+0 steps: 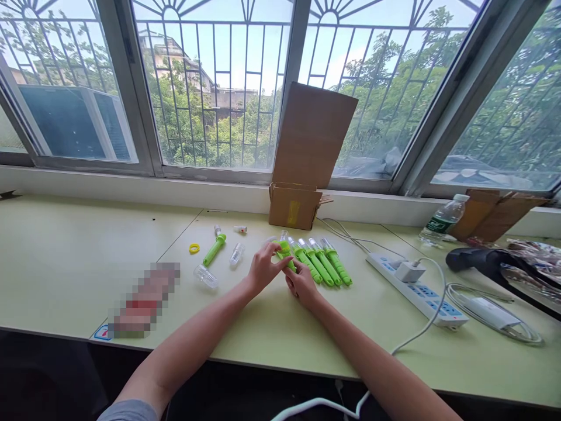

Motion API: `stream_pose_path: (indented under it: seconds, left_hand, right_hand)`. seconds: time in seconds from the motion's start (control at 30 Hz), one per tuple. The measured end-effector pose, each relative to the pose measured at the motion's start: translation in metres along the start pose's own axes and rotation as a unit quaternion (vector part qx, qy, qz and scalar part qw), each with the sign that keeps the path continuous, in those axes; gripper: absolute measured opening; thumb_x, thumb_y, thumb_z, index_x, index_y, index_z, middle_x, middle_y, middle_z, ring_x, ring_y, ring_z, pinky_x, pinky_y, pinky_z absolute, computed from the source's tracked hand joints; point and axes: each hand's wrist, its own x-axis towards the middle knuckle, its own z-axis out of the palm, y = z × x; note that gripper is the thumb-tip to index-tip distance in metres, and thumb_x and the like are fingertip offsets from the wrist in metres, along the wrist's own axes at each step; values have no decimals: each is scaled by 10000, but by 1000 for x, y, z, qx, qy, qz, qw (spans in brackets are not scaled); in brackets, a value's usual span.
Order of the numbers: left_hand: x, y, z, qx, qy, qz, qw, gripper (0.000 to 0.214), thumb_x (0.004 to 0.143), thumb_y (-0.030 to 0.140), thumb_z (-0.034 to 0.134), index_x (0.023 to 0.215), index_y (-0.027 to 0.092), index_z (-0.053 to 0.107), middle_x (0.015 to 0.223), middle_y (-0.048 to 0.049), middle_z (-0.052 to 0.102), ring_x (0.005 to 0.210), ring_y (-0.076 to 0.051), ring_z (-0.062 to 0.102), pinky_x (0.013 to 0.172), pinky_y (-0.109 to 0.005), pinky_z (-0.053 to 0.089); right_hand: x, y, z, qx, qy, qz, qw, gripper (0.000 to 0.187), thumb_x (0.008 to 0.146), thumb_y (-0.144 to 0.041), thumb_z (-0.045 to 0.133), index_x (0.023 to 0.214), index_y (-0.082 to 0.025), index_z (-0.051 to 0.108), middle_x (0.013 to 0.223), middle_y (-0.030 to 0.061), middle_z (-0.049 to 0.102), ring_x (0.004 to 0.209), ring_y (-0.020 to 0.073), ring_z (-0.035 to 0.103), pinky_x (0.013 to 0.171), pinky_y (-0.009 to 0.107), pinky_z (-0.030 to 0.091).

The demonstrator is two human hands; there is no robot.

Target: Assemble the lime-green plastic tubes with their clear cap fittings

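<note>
Your left hand (262, 268) pinches the leftmost green plastic tool (284, 250) between thumb and fingertips, at the left end of a row of like tools (324, 266) on the pale green table (79, 257). Your right hand (301, 285) touches its lower end, fingers curled; whether they grip cannot be told. A power strip (416, 290) lies right of the row.

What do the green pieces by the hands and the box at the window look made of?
Green pieces: probably moulded plastic, judging by the uniform bright green and faint sheen; their see-through tips look like clear plastic, though glass cannot be ruled out. Box: cardboard, matte brown, with a creased raised flap.
</note>
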Motion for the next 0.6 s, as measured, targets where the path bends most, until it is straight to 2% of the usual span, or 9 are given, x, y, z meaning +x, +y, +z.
stream_pose_path:
  seconds: [0.6]
  left_hand:
    - [1,1,-2,-11,-2,-4,1000,334,776,506,668,872,201,572,853,-28,650,779,-151,650,714,-324,598]
  right_hand:
    - [2,4,-5,3,-43,17,999,407,740,-589,623,760,-206,485,391,-108,418,249,43,244,268,184,177]
